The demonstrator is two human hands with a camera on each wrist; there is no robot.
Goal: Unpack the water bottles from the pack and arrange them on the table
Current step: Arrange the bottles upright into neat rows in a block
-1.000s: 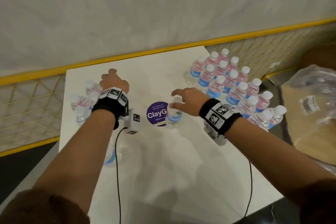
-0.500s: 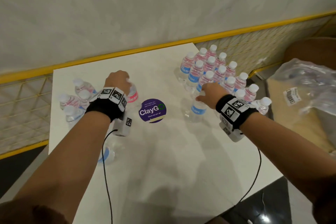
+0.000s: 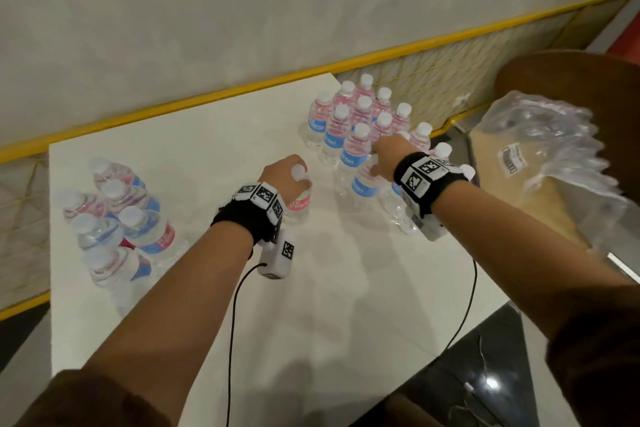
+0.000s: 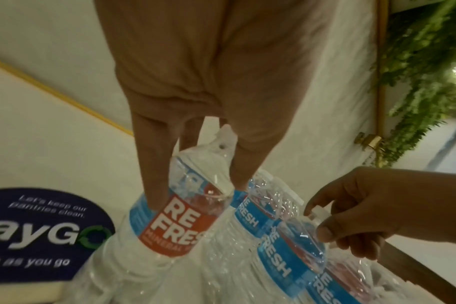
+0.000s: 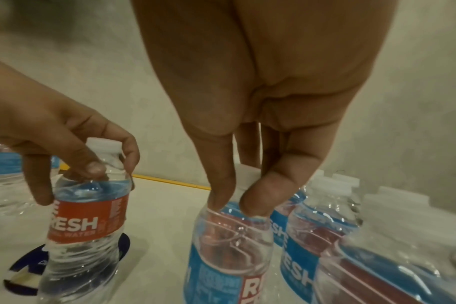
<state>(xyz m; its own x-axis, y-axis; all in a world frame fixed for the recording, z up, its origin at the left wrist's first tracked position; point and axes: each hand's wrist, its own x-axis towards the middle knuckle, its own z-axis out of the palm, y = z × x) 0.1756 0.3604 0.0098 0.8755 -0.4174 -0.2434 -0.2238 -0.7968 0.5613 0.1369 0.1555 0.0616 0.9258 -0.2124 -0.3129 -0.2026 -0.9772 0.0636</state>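
My left hand [image 3: 294, 177] grips the neck of an upright red-label water bottle [image 3: 299, 204] in the middle of the white table [image 3: 207, 163]. In the left wrist view its fingers [image 4: 154, 193] wrap the bottle [image 4: 185, 218]. My right hand [image 3: 381, 159] pinches the top of a blue-label bottle [image 3: 363, 184] at the near end of the big group of standing bottles [image 3: 360, 114]. The right wrist view shows my right hand [image 5: 236, 205] on that bottle's [image 5: 227, 242] shoulder, with the other held bottle [image 5: 86, 222] to its left.
Several more bottles [image 3: 114, 218] stand in a cluster at the table's left side. Crumpled clear pack wrap [image 3: 547, 156] lies on a brown seat to the right. A purple round sticker [image 4: 40, 232] is under the left bottle. Yellow-railed mesh borders the table's far side.
My left hand has carried a bottle from the left cluster rightward to the sticker. My right hand has moved its bottle from the sticker to the right-hand group.
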